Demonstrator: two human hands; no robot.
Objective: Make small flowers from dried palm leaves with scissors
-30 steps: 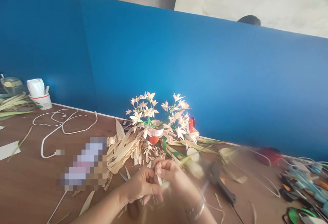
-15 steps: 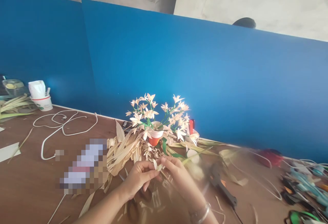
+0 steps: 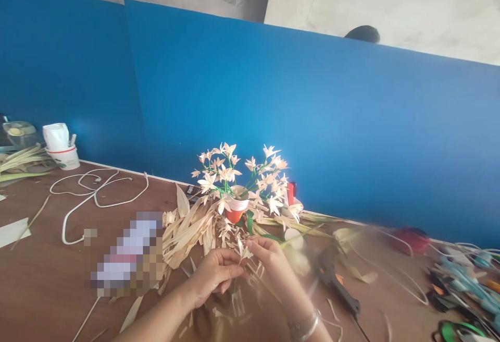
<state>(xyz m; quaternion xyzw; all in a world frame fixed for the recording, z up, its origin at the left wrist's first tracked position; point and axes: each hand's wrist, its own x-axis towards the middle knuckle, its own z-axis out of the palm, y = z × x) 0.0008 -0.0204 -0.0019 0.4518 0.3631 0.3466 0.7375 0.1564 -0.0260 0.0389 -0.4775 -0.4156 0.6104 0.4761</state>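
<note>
A small pale flower (image 3: 242, 251) of dried husk petals sits between my two hands. My left hand (image 3: 216, 274) is closed, its thumb and forefinger pinching the flower's lower end. On the other side, my right hand (image 3: 269, 258) pinches at the petals with thumb and forefinger. Just beyond my hands stands an orange and white pot (image 3: 235, 211) with many similar pale flowers (image 3: 228, 172) on green stems. Scissors (image 3: 203, 318) lie partly hidden beneath my left wrist, among scraps of husk.
Dried husks (image 3: 191, 237) are heaped left of the pot. A black glue gun (image 3: 338, 284) lies to the right. White cables (image 3: 96, 191), a white cup (image 3: 64, 157) and a blurred-out object (image 3: 128, 253) are on the left. Tangled tools (image 3: 461, 290) lie far right. A blue partition (image 3: 273, 112) rises behind.
The petals between my fingers appear more spread and upright now. My right fingers have shifted slightly up, and my left hand has moved a little right.
</note>
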